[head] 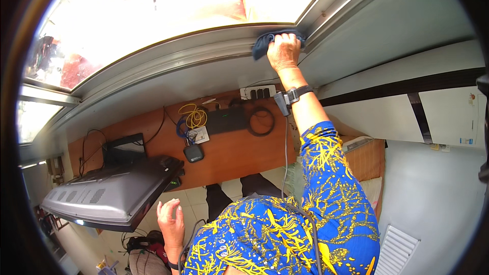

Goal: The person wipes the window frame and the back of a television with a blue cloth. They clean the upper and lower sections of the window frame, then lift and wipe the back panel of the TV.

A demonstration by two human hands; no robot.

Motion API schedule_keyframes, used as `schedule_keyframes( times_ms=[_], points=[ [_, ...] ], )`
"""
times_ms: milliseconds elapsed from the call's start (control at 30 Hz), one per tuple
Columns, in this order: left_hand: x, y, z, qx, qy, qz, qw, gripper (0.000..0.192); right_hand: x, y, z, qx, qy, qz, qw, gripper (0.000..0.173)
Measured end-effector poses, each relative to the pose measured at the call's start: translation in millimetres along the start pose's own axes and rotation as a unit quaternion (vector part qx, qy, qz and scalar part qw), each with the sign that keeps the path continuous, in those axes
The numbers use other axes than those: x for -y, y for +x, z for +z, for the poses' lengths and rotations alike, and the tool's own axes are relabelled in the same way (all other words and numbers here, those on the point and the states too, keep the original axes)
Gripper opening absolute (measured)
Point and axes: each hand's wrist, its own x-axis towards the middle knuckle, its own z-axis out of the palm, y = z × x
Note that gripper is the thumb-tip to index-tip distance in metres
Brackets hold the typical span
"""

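A dark blue cloth [263, 45] is bunched in my right hand [284, 51], which presses it against the corner of a metal window frame [198, 51]. Part of the cloth is hidden beneath the fingers. My right arm reaches far forward and wears a black strap with a small device [289, 98]. Lower down, my left hand [170, 219] is raised in the air with its fingers somewhat apart and nothing in it. It is nearest to the back of a grey television [110, 193], without touching it.
Below the sill, a brown wooden table [237, 156] carries a black box [227, 119], coiled yellow cable [195, 116], a small black device [194, 153] and a looped black cable [261, 121]. A power strip [258, 92] stands by the wall. A white air conditioner [450, 116] is at right.
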Motion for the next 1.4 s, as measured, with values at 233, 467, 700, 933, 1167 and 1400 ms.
schedule_keyframes(
  times_ms=[233, 467, 700, 933, 1167, 1400],
  points=[
    [-14, 24, 6, 0.033, -0.016, 0.033, 0.999, 0.015, -3, -3, -22, 0.048, -0.030, 0.040, 0.998, 0.027],
    [-61, 108, 36, 0.096, -0.106, 0.149, 0.978, 0.019, 55, -22, 1, -0.084, 0.219, 0.060, 0.970, 0.041],
    [-152, 265, 107, 0.052, -0.096, 0.364, 0.925, 0.029, 76, -94, -117, -0.025, 0.500, -0.175, 0.848, 0.045],
    [-251, 399, 205, -0.028, 0.025, 0.497, 0.867, 0.042, -12, -224, -169, 0.113, 0.444, -0.030, 0.888, 0.037],
    [-281, 408, 239, 0.003, 0.106, 0.530, 0.841, 0.068, -70, -344, -178, 0.208, 0.376, 0.263, 0.864, 0.021],
    [-308, 409, 235, -0.031, 0.217, 0.540, 0.813, 0.061, -72, -361, -159, 0.282, 0.345, 0.235, 0.864, 0.021]
  ],
)
